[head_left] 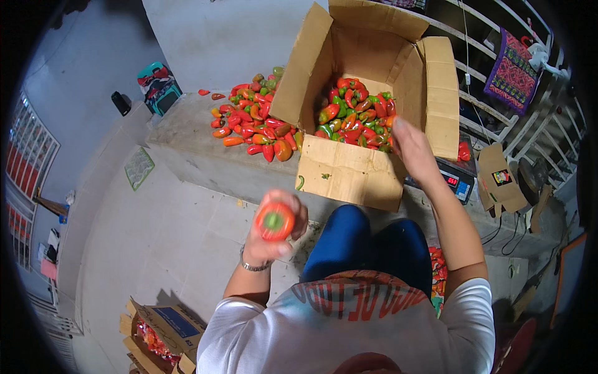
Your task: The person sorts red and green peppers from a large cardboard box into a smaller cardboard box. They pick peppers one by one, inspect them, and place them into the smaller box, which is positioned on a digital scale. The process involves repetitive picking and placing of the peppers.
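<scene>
My left hand [264, 245] is raised over the floor, its fingers wrapped around a red pepper [289, 219] whose green stem end faces up. Motion blurs this hand slightly. Over the front right part of an open cardboard box [348, 170] is my right hand [416, 145], fingertips inside the opening. An orange pepper [388, 122] lies right by those fingertips; whether they grip it cannot be told. Inside the box is a heap of red, green and orange peppers [357, 114]. More peppers [257, 124] lie piled on the concrete ledge [182, 126], left of the box.
A digital scale [460, 184] with a lit display is partly behind my right forearm. Beyond it lies a small flattened carton [502, 177] near white railings [490, 84]. Another cardboard box [168, 327] with red contents stands on the floor at lower left.
</scene>
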The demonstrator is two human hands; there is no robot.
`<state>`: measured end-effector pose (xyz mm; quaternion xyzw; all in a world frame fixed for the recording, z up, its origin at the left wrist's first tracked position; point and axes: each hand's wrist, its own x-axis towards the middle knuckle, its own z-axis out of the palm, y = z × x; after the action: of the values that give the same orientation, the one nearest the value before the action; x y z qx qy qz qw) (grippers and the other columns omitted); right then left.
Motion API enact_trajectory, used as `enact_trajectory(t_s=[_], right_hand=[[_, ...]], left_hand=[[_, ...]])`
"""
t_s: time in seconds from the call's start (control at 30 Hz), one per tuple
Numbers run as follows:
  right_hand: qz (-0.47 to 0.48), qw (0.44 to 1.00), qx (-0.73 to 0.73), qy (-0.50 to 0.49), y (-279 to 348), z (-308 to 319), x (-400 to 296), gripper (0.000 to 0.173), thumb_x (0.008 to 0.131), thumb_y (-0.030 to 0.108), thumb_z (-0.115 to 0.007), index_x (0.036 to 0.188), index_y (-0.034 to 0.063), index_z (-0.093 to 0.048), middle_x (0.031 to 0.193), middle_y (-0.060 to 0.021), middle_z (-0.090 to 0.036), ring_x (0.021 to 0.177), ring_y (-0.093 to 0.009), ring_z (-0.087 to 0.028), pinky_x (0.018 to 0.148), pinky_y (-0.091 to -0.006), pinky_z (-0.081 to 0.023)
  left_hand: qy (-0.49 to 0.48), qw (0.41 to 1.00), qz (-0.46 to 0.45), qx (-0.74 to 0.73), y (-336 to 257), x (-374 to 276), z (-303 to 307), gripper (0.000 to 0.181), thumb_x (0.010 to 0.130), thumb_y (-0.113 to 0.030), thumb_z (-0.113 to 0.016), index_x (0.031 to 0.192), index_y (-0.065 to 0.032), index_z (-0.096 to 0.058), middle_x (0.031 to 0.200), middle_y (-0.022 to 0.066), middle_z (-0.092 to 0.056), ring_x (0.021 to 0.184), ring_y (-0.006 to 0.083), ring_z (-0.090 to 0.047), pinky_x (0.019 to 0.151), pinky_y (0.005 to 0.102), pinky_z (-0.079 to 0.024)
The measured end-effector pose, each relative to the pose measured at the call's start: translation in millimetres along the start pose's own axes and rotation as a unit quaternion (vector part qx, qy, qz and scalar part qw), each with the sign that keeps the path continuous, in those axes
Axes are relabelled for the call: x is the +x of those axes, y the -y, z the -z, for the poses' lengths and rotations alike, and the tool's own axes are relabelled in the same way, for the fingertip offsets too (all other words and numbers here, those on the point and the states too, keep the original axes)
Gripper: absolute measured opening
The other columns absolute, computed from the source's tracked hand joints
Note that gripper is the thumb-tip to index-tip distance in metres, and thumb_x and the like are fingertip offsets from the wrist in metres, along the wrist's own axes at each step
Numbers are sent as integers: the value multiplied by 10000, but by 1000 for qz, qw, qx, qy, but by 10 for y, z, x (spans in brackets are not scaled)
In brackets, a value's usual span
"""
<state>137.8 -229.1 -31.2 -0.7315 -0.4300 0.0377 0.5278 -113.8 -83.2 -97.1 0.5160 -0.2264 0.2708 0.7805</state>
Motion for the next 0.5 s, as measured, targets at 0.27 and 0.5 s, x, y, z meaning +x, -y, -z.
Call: enact_trajectory(t_s=[0.27, 0.5], right_hand=[[-166, 981, 90, 37, -562, -594, 1322, 325, 809, 337, -615, 963, 55, -560, 630, -8, -437, 477, -95, -380, 397, -271, -339], [-164, 957, -219, 91, -1653, -1087, 1862, 604, 678, 111, -701, 1237, 43, -480, 1135, -165, -570, 1051, -270, -542, 910, -330, -409]], left_hand=[[-204, 950, 100, -212, 303, 89, 313, 353, 835, -138, -566, 1132, 14, -451, 1095, 200, -510, 964, 307, -570, 807, 446, -511], [-269, 902, 93, -325, 530, -36, 925, 250, 844, -111, -572, 1048, 2, -484, 1028, 156, -538, 811, 216, -549, 702, 378, -513]])
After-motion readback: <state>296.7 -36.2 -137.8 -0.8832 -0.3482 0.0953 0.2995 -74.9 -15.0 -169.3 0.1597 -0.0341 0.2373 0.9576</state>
